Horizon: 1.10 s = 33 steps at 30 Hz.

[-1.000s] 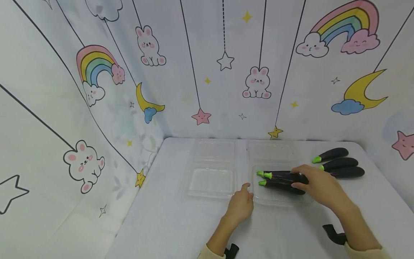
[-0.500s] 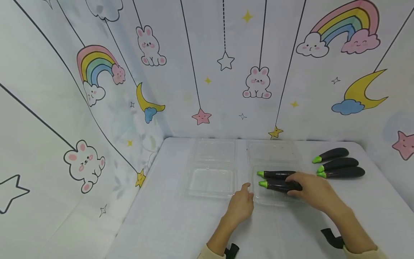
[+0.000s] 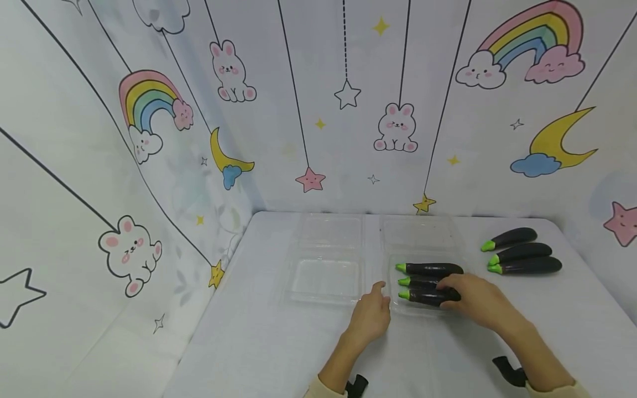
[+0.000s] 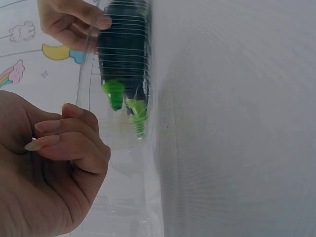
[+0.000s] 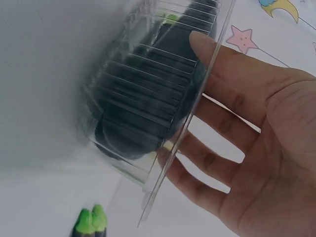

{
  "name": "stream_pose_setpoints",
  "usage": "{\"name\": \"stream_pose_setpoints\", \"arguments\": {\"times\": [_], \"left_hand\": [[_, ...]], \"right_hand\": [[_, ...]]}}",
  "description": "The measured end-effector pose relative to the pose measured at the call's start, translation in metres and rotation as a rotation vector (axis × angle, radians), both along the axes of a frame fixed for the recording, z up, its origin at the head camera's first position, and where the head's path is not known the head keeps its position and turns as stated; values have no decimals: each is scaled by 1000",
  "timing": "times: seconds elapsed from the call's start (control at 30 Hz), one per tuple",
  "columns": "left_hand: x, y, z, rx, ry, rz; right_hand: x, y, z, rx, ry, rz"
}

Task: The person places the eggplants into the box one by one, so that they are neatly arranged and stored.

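In the head view, several dark eggplants lie side by side in the right-hand clear plastic container (image 3: 405, 309), green stems to the left. My right hand (image 3: 475, 296) grips the front eggplant (image 3: 423, 297) near its thick end, thumb on the near side and fingers over the top. Behind it are a middle eggplant (image 3: 420, 282), partly under my fingers, and a back eggplant (image 3: 430, 269). My left hand (image 3: 370, 315) is by the container's left front corner, holding nothing. Loosely curled fingers (image 4: 81, 143) show beside the rim in the left wrist view.
A second clear container (image 3: 325, 279), with its lid (image 3: 330, 229) folded back, stands to the left. The right container's lid (image 3: 418, 232) also lies back. More eggplants (image 3: 525, 265) lie on the white tablecloth (image 3: 269, 342) at the right. A patterned backdrop (image 3: 278, 121) rises behind the table.
My right hand has moved toward me and slightly left, bringing the held eggplant down in front of the other two in the container. My left hand has stayed in place.
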State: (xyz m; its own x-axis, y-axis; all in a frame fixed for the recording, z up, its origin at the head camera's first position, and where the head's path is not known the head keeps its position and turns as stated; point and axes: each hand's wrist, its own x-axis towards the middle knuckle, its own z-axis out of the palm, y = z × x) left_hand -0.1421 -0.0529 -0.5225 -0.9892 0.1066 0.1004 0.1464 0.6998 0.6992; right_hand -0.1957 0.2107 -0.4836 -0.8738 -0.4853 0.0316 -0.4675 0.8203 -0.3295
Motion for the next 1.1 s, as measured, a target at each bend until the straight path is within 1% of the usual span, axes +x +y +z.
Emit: {"name": "stream_pose_setpoints", "arguments": {"times": [0.13, 0.3, 0.53, 0.73, 0.93, 1.07, 1.1], "left_hand": [[1, 0, -1, 3, 4, -2], [1, 1, -2, 5, 9, -2], [1, 2, -2, 12, 9, 1], [2, 3, 0, 14, 1, -4], [1, 1, 0, 12, 5, -2], [0, -1, -1, 45, -4, -17], [0, -1, -1, 75, -28, -24]], "right_hand": [[0, -1, 0, 5, -27, 2], [1, 0, 2, 17, -35, 2], [-5, 4, -1, 39, -70, 5], [-5, 6, -4, 28, -80, 6], [-6, 7, -7, -3, -46, 12], [-6, 8, -7, -29, -15, -2], [-7, 9, -6, -41, -7, -7]]}}
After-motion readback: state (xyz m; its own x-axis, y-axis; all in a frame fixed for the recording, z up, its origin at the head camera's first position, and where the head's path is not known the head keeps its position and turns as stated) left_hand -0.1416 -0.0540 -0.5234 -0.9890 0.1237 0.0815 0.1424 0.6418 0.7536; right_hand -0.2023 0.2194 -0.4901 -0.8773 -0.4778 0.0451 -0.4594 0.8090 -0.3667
